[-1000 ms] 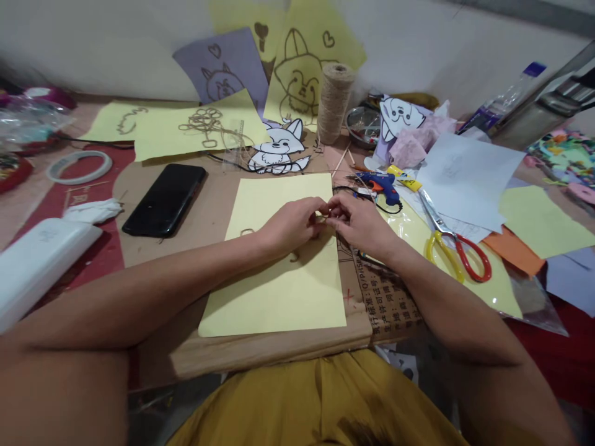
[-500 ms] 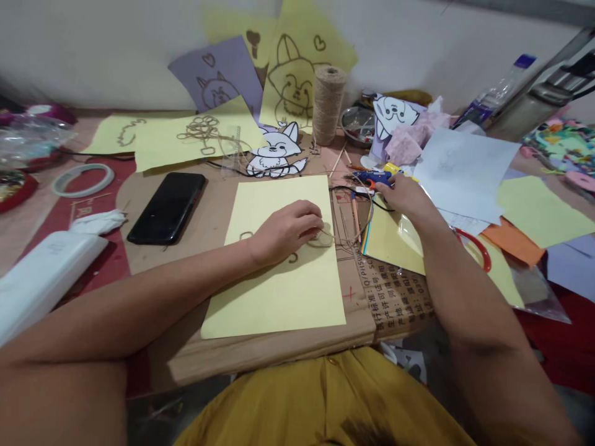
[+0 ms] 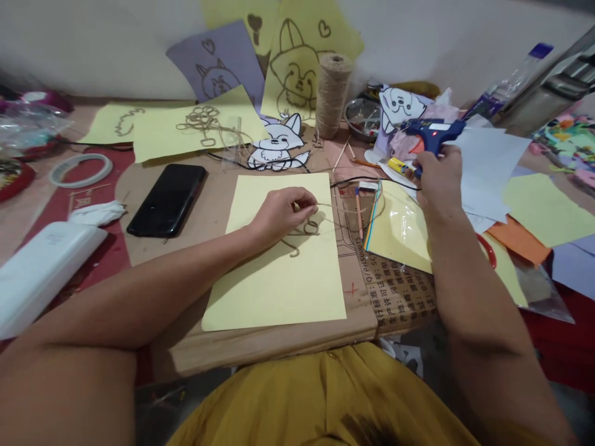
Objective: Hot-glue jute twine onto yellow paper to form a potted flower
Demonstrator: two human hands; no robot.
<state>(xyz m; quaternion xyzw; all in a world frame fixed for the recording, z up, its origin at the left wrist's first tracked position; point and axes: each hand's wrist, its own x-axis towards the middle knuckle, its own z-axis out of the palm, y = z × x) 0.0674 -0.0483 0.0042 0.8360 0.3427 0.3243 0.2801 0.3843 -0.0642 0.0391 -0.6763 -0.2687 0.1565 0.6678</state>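
A yellow sheet [image 3: 279, 291] lies in front of me on the cardboard, with pieces of brown twine [image 3: 310, 228] shaped on it. Over the sheet, my left hand [image 3: 286, 214] pinches a strand of twine that trails off to the right. My right hand [image 3: 440, 179] is wrapped round the handle of a blue glue gun [image 3: 434, 133], raised at the right with a small red light on its side. The gun's nozzle points left, above a yellow tube [image 3: 400, 167].
A black phone [image 3: 167, 199] and a roll of tape [image 3: 81, 170] lie at the left. A twine spool [image 3: 333, 93] stands at the back by fox cutouts [image 3: 279, 145]. A covered yellow pad [image 3: 400, 229], white paper [image 3: 493, 161] and a bottle [image 3: 506, 93] are at the right.
My right hand has lifted the blue glue gun and moved it up and to the right. My left hand has shifted slightly up and left, uncovering more twine on the sheet.
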